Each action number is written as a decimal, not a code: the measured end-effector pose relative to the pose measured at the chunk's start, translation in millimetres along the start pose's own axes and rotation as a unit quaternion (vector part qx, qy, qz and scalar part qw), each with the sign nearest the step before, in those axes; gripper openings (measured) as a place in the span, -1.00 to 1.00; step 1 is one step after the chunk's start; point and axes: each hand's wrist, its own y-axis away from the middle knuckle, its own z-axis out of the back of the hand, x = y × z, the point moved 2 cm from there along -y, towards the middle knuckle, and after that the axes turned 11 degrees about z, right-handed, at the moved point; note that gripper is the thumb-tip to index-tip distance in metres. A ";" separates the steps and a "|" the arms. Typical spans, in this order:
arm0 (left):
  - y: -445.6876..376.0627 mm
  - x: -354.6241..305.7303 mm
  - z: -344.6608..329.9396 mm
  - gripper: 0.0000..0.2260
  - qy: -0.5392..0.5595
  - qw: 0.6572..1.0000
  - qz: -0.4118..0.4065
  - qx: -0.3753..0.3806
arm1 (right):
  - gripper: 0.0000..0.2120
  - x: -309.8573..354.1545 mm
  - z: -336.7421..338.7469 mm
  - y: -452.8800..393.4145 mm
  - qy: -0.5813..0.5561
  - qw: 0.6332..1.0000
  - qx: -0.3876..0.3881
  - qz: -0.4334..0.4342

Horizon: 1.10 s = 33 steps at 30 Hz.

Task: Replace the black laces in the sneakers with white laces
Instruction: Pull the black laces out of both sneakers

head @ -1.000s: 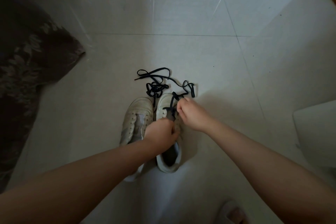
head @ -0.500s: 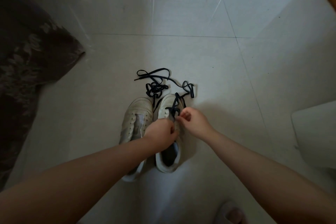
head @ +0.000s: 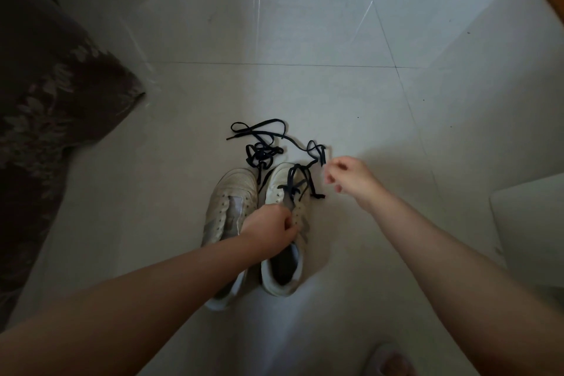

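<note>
Two white sneakers stand side by side on the tiled floor (head: 335, 94), long axes running away from the person, toes pointing far, heels near. Right sneaker (head: 287, 223): black lace (head: 297, 185) threaded only through the eyelets nearest the toe, loose ends draped over the toe and onto the floor at its right. Left sneaker (head: 232, 207): eyelets bare. A second black lace (head: 262, 146) lies in a tangle just beyond both toes. Left hand (head: 270, 230) fingers curled, gripping the right sneaker at its tongue. Right hand (head: 348, 175) raised right of the toe, fingers loosely curled; blurred, cannot tell whether it pinches a lace. Patterned dark fabric (head: 45, 85) at far left.
</note>
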 end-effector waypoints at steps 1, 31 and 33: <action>-0.4 0.2 0.2 -0.78 0.002 1.000 -0.001 0.001 | -0.83 -7.5 -6.9 4.6 0.007 0.999 0.047 -0.017; -14.2 -19.6 7.9 -0.69 -0.039 0.999 0.009 0.023 | -0.86 -20.0 -24.2 8.5 0.250 0.962 -0.033 0.107; -16.1 -18.9 8.9 -0.68 -0.036 0.999 0.012 0.026 | -0.84 -23.6 -25.2 3.6 0.170 0.984 -0.041 0.044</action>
